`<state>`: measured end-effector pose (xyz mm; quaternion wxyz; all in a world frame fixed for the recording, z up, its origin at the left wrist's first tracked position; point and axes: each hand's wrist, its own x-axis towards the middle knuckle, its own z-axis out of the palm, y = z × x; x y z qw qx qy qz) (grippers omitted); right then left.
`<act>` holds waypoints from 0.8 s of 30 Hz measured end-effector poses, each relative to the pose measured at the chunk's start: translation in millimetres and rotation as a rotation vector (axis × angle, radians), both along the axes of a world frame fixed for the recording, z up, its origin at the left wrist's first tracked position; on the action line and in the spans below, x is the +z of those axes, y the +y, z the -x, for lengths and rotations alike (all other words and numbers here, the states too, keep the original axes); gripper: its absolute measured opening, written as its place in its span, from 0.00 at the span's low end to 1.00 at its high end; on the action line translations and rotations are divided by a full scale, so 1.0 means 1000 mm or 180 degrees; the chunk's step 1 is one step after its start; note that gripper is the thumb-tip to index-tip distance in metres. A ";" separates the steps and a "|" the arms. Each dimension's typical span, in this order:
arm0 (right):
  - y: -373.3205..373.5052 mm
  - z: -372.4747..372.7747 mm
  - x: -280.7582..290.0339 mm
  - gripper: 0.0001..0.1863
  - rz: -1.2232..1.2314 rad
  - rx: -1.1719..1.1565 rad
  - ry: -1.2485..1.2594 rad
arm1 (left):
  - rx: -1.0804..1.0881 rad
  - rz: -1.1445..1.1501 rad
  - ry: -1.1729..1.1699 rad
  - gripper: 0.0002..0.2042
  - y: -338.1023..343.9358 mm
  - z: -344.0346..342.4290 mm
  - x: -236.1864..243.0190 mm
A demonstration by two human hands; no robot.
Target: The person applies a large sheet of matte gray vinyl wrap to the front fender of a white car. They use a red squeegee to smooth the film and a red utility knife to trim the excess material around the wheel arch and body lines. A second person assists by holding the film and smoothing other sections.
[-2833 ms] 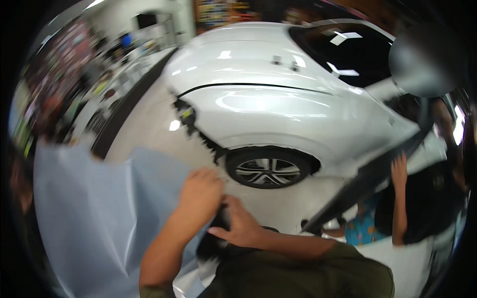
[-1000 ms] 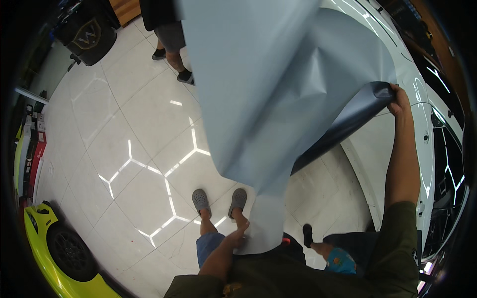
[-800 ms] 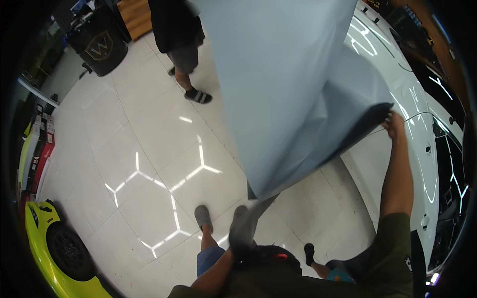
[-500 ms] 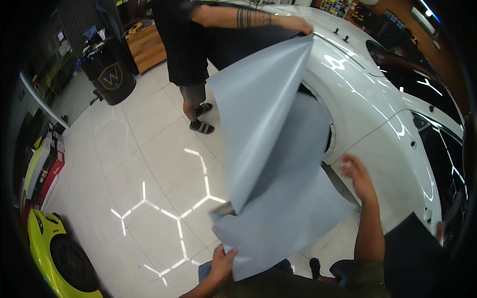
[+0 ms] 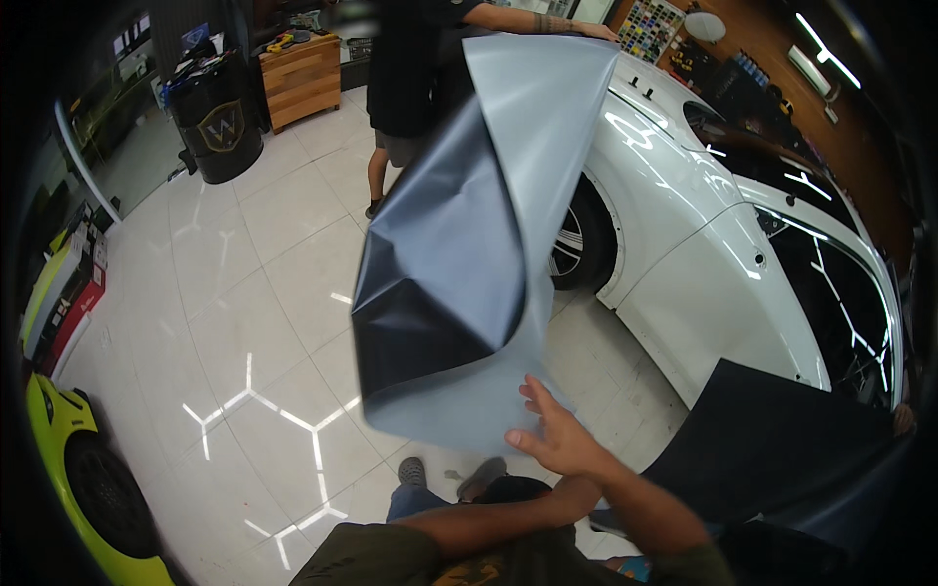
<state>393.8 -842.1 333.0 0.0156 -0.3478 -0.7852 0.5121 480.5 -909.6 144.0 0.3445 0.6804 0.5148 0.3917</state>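
Note:
A large crumpled sheet [image 5: 440, 244], pale grey on one face and glossy dark on the other, hangs before me, its top edge held by a co-worker's hand [image 5: 596, 31]. Just in front of its lower pale part, my right hand [image 5: 547, 430] is open with fingers apart; contact with the sheet is unclear. My left hand [image 5: 576, 498] reaches across below my right wrist, its fingers mostly hidden behind that forearm. A dark sheet [image 5: 733, 439] lies at lower right, with another person's hand [image 5: 904, 420] at its edge. A white car [image 5: 703, 293] stands beside the hanging sheet.
A co-worker in black [image 5: 401, 88] stands beyond the sheet. A yellow car [image 5: 54, 410] is at lower left, long boxes [image 5: 68, 293] behind it. A black drum [image 5: 220, 137] and wooden cabinet [image 5: 303, 83] stand at back left on the tiled floor [image 5: 225, 293].
The hanging sheet has risen and folded over, showing its dark face. My right hand has moved left and down. My left hand has left the sheet's lower corner and moved right.

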 end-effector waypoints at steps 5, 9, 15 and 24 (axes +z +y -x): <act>-0.035 -0.012 -0.036 0.55 -0.1626 -0.0255 0.0238 | -0.0581 0.0075 0.0207 0.15 -0.016 -0.026 -0.012; -0.043 -0.056 -0.081 0.45 -0.1660 0.0198 -0.0717 | -0.0862 0.0363 0.0600 0.16 -0.012 -0.060 -0.020; 0.006 -0.138 -0.150 0.27 -0.0750 -0.1683 -0.0283 | -0.1358 0.1074 0.1482 0.17 0.011 -0.111 -0.026; 0.149 -0.323 -0.135 0.25 -0.0433 -0.1925 -0.0860 | -0.0051 0.1425 0.0229 0.25 0.001 -0.086 -0.003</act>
